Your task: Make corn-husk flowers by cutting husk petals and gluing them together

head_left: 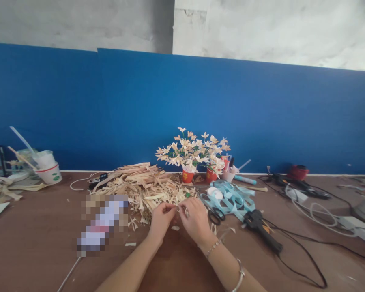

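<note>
Pinching hands, two; glue gun, one

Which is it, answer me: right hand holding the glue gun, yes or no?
No, the glue gun lies on the table, untouched.

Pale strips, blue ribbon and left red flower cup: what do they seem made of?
Pale strips: probably dry plant husk, matte, with ragged edges and uneven tan tones.
Blue ribbon: likely thin fabric, faintly satiny, lying in loose loops; plastic is possible.
Left red cup: perhaps paper, printed with yellow marks; plastic can't be ruled out.
</note>
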The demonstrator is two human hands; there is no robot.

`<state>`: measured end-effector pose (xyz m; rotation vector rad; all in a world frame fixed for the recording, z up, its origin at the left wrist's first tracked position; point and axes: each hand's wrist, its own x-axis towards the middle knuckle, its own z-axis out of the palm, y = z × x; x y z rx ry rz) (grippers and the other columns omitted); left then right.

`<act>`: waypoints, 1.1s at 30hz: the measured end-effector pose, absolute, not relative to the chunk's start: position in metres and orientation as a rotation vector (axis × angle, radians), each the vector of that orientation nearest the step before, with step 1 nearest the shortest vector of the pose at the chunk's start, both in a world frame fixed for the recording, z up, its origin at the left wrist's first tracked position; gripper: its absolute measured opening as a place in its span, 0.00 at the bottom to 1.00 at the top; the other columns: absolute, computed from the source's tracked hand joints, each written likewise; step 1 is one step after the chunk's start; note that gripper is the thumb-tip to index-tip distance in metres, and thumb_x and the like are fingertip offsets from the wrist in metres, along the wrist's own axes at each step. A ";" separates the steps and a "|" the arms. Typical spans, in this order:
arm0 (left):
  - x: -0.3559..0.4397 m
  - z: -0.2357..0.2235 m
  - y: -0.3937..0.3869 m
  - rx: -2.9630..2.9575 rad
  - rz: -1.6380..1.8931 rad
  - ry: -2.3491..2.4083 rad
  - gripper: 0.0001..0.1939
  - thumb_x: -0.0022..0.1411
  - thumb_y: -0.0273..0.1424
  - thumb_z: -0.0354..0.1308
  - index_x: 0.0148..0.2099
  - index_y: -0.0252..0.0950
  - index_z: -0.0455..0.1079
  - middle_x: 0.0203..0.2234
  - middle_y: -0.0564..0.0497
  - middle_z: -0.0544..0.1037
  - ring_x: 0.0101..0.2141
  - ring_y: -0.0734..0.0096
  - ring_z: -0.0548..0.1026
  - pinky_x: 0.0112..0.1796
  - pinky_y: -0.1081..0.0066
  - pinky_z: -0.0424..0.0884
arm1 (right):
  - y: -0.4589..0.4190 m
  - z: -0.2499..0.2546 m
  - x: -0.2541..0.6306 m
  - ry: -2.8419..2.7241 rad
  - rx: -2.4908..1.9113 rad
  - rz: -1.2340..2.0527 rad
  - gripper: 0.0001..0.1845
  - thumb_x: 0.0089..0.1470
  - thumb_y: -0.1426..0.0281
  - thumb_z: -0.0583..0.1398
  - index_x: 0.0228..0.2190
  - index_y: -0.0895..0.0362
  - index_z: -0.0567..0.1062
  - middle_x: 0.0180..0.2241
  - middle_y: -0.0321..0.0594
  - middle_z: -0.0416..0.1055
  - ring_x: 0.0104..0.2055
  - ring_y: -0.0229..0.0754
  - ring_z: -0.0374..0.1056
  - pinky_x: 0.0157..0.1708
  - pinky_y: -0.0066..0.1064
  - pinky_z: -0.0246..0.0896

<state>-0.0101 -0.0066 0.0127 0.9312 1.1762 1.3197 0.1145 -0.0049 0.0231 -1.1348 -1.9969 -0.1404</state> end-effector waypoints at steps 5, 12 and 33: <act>-0.010 0.013 -0.008 0.957 1.327 1.170 0.07 0.42 0.31 0.61 0.24 0.33 0.69 0.13 0.56 0.71 0.15 0.77 0.67 0.18 0.77 0.64 | -0.005 0.023 0.114 -1.995 -1.133 -0.172 0.07 0.51 0.77 0.54 0.25 0.57 0.69 0.26 0.39 0.68 0.32 0.41 0.62 0.34 0.31 0.55; -0.010 0.012 -0.007 0.980 1.318 1.161 0.05 0.42 0.30 0.60 0.23 0.33 0.69 0.12 0.56 0.70 0.15 0.77 0.66 0.18 0.77 0.63 | -0.005 0.023 0.115 -1.999 -1.144 -0.152 0.06 0.51 0.78 0.54 0.26 0.57 0.69 0.26 0.39 0.68 0.32 0.42 0.62 0.34 0.32 0.54; -0.012 0.010 -0.006 0.904 1.317 1.093 0.10 0.42 0.33 0.62 0.27 0.33 0.67 0.13 0.57 0.71 0.15 0.78 0.66 0.19 0.78 0.63 | -0.006 0.025 0.118 -1.981 -1.150 -0.094 0.17 0.46 0.80 0.54 0.40 0.58 0.68 0.36 0.43 0.68 0.40 0.46 0.62 0.39 0.35 0.56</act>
